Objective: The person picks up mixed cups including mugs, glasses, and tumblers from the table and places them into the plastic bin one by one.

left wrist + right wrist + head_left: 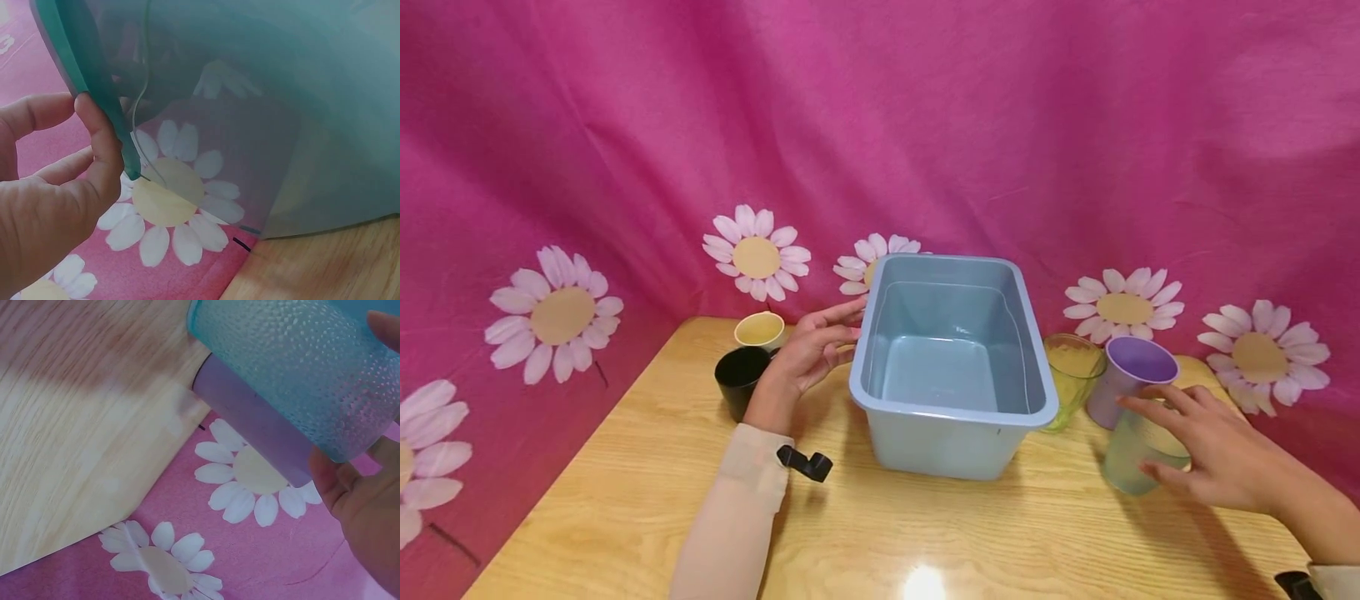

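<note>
The frosted pale-green cup (1138,454) stands on the bench (625,500) at the lower right of the head view, just in front of the purple cup (1129,379). The right hand (1206,454) is around it: fingers curl over the rim and down the near side, and the right wrist view shows its dimpled wall (300,375) lying against the palm, so the grip reads as closing on this cup. Whether the cup has left the bench I cannot tell.

At the centre of the frame sits the grey-blue plastic tub (951,367), and its inside shows nothing in it. The left hand (812,350) rests at the tub's left rim with fingers nearly straight and spread; in the left wrist view the thumb (100,144) presses on the rim edge (94,81), steadying it rather than pinching.

Judged from how things lie, the work is at its very start: no cup is in the tub, and all five cups seen are outside it. Right of the tub, touching or just beside its corner, stands a yellow-green tumbler (1071,375), with the purple cup next to it. Left of the tub, behind the left wrist, stand a black cup (741,379) and a cream cup (760,331), close together.

A pink cloth with printed daisies (756,254) hangs behind and drapes below the bench edges.
</note>
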`<state>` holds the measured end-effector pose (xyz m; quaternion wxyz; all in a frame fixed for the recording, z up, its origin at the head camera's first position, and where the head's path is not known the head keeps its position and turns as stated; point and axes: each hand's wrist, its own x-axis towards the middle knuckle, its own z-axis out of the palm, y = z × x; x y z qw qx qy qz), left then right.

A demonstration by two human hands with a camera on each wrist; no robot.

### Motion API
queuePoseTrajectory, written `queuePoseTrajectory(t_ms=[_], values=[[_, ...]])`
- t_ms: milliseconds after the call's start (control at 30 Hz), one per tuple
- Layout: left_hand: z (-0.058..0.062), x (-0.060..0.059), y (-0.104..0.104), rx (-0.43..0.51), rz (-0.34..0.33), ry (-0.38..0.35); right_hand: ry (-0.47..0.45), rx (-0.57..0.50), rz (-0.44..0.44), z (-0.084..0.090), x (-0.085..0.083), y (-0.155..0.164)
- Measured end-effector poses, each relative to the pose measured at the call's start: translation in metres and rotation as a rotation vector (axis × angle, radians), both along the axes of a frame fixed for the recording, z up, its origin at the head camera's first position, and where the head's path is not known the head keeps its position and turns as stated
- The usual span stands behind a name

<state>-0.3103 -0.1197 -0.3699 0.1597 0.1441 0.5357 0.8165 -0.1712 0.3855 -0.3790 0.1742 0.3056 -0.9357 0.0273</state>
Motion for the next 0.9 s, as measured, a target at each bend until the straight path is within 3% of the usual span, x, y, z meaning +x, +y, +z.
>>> queuePoseTrajectory(t_ms=[900], values=[[0.0018,0.0005,-0.0006,-0.016,0.012,-0.022,0.017,-0.026,0.053,-0.0002,-0.0016,0.0022]])
